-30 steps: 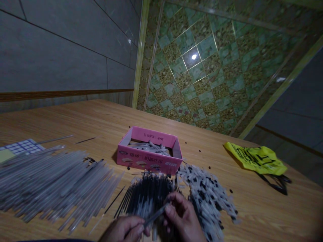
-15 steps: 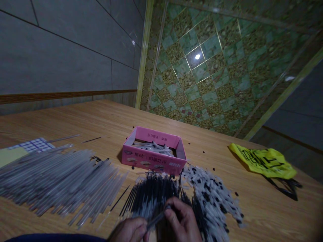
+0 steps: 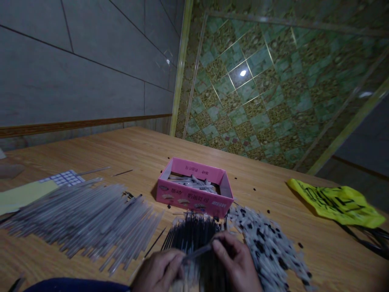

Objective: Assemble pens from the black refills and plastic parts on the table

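At the bottom middle, my left hand (image 3: 159,271) and my right hand (image 3: 235,261) each pinch one end of a thin clear pen tube (image 3: 198,252) held between them. They hover over a pile of dark pen refills (image 3: 194,235). A large heap of clear pen barrels (image 3: 88,219) lies to the left. A heap of small white and black caps (image 3: 267,243) lies to the right. A pink cardboard box (image 3: 194,196) with several pens in it stands just beyond the refills.
A yellow plastic bag (image 3: 337,200) lies at the right of the wooden table (image 3: 136,150). A yellow sheet and a gridded card (image 3: 62,178) lie at the far left. Small black bits are scattered near the box. Behind the table are a grey wall and a green tiled floor.
The view has shifted, so everything sits further right and lower in the picture. My hands keep hold of the tube and have drawn slightly apart along it.
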`<state>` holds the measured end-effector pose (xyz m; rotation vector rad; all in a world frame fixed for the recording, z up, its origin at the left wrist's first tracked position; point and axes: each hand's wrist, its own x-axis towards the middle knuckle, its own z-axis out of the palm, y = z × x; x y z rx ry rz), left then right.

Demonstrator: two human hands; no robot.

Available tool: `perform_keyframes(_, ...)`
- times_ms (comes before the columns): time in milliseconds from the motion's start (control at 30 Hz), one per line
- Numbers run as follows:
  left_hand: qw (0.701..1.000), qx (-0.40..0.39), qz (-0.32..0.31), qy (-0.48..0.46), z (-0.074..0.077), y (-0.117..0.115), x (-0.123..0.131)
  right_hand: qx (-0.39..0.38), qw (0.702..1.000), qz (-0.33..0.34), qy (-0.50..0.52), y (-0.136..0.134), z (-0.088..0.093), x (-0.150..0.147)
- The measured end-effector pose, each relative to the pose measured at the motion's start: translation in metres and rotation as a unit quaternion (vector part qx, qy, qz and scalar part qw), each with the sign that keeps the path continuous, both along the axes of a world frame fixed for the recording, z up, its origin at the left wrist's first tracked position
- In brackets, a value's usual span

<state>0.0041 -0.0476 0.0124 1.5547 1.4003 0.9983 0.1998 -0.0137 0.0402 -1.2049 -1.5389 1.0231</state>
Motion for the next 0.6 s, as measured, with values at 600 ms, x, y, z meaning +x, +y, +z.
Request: perform_keyframes(600,0.855,0.028,0.183,0.485,-0.009,0.019,-0.073,0.221,0.946,-0.188,-0.145,0.117,0.034,-0.001)
